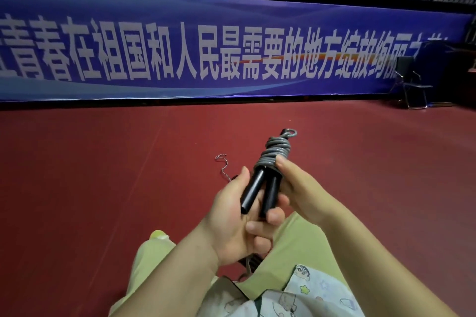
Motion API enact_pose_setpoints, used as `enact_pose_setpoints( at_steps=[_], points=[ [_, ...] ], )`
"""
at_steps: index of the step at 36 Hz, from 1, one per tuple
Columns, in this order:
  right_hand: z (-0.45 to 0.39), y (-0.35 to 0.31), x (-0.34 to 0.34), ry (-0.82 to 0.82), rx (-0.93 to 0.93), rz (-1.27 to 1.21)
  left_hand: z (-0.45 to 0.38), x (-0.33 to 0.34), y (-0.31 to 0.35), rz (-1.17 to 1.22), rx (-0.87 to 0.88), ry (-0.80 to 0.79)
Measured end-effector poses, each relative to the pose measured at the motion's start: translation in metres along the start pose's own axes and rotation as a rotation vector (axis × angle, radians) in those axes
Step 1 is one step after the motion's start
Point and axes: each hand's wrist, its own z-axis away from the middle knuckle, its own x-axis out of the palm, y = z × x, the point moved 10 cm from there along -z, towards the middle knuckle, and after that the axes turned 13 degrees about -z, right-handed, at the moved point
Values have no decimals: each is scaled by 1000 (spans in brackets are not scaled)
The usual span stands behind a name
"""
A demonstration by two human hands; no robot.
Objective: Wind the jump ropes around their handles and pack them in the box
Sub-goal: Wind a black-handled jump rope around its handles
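Here both hands, left (231, 216) and right (298, 188), grip the wound jump rope (268, 170) between them.

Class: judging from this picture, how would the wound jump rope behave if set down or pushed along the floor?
The grey rope is coiled tightly, so the bundle probably stays fairly stiff. Its loose end loop on top might let coils spring undone. The two black handles look smooth and round, so it may roll or slide.

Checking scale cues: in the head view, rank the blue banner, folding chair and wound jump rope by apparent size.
1. blue banner
2. wound jump rope
3. folding chair
Rope and chair look alike; the rope's nearness makes that order unsure.
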Motion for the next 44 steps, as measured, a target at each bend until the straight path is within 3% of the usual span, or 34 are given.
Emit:
enact_pose_setpoints(
  at_steps=[5, 14, 23, 32, 44],
  points=[
    [-1, 10, 3, -47, 54, 135, -2, -25, -6, -118, -10, 152],
    [-5, 13, 2, 31, 42, 250, -2, -58, 1, -374, 29, 417],
    [-11, 29, -11, 63, 81, 382, 7, -69, 22, -848, 125, 603],
    [-12, 40, -19, 114, 202, 458, 14, -72, 30, -1351, 36, 773],
    [-14, 37, -26, 236, 213, 393, 17, -81, 34, -1319, 33, 797]
  ],
)
